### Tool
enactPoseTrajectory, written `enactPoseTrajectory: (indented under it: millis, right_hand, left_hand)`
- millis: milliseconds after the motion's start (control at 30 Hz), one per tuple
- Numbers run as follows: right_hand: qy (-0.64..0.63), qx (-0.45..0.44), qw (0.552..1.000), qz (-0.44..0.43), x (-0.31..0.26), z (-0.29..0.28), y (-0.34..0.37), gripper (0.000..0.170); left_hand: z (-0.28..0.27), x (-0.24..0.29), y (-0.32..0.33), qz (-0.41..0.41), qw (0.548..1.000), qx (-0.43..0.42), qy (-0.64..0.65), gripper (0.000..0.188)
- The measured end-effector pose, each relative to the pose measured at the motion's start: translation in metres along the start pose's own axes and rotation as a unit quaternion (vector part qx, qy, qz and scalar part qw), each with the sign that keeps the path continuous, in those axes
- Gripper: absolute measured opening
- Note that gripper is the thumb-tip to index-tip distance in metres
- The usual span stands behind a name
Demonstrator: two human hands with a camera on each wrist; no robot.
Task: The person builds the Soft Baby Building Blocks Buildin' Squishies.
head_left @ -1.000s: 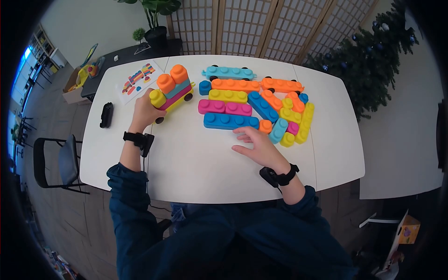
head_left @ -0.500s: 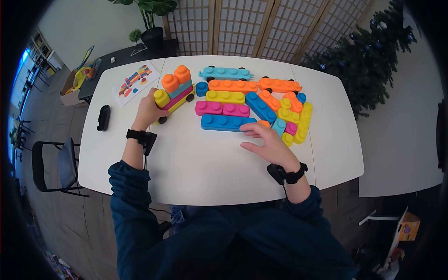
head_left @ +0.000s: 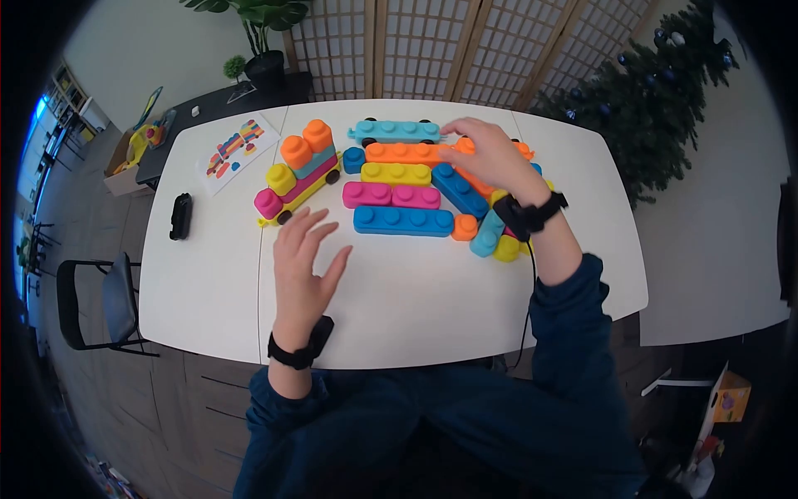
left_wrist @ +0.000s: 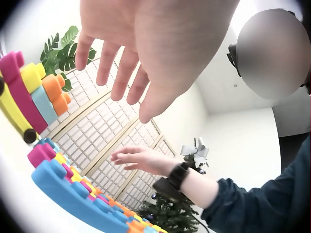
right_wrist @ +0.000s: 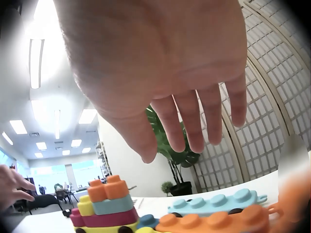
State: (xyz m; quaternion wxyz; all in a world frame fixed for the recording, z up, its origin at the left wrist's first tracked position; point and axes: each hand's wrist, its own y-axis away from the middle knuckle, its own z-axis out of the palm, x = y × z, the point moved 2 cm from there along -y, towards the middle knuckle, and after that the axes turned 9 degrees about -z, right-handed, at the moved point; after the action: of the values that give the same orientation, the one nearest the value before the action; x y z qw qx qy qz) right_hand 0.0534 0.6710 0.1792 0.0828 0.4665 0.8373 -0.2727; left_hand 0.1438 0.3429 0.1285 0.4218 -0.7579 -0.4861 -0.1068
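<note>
Both grips open and empty. Left hand [head_left: 301,274]: fingers spread, clear of the stacked car, near its close end. Right hand [head_left: 490,158]: raised over the wheeled bases, fingers extended toward the right end of the light-blue wheeled base [head_left: 395,130]. No contact visible.

Stacked car is on the left of the table [head_left: 399,308]: yellow wheeled base [head_left: 309,197], magenta long block [head_left: 307,181], light-blue block [head_left: 316,162] with two orange blocks on top. Yellow one-stud block [head_left: 280,178] and magenta one-stud block [head_left: 267,203] sit toward the near end.

Placement: car is apart from the loose blocks, probably to leave hand room around it. Printed sheet [head_left: 238,154] lies behind-left, likely so it's easy to glance at. Loose blocks are studs up in rows, presumably for easy picking. Open right hand at that height looks like reach clearance over the studs.

Orientation: car's long axis is diagonal, near-left to far-right, studs up, tall orange end far. Light-blue base is at the far side, long axis left-right, a coupler at each end. Blue four-stud block [head_left: 403,221] runs roughly parallel to it; slanted blue block [head_left: 460,191] angles near-right.
</note>
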Motion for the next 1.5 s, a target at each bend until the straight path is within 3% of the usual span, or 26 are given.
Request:
enactPoseTrajectory:
  millis: [133, 333, 600, 867, 1033, 1200, 1333, 1500]
  right_hand:
    - [0.026, -0.076, 0.996, 0.043, 0.034, 0.018, -0.057, 0.038]
    - [0.173, -0.184, 0.966, 0.053, 0.103, 0.071, -0.097, 0.048]
    - [0.081, -0.223, 0.97, 0.049, 0.142, 0.096, -0.105, 0.057]
    - [0.03, -0.205, 0.978, 0.037, 0.129, 0.102, -0.117, 0.062]
    - [0.055, -0.216, 0.97, 0.093, 0.126, 0.105, -0.114, 0.063]
    - [0.041, -0.128, 0.988, 0.074, 0.122, 0.049, -0.101, 0.059]
    - [0.038, -0.068, 0.995, 0.059, 0.073, -0.008, -0.058, 0.055]
    - [-0.023, -0.056, 0.997, 0.051, -0.017, -0.016, 0.038, 0.053]
  left_hand:
    - [0.009, 0.019, 0.019, -0.009, 0.999, -0.01, 0.042, 0.037]
    - [0.005, 0.026, 0.031, -0.004, 0.997, -0.05, 0.051, 0.035]
    - [-0.006, 0.02, 0.031, -0.026, 0.997, -0.046, 0.051, 0.034]
    - [-0.001, 0.019, 0.032, -0.018, 0.996, -0.055, 0.061, 0.033]
    - [-0.004, 0.014, 0.033, -0.028, 0.997, -0.045, 0.058, 0.034]
    - [-0.006, 0.009, 0.033, -0.045, 0.996, -0.05, 0.064, 0.034]
    - [-0.004, 0.006, 0.028, -0.049, 0.995, -0.045, 0.069, 0.033]
    - [0.003, 0.001, 0.025, -0.054, 0.996, -0.053, 0.057, 0.044]
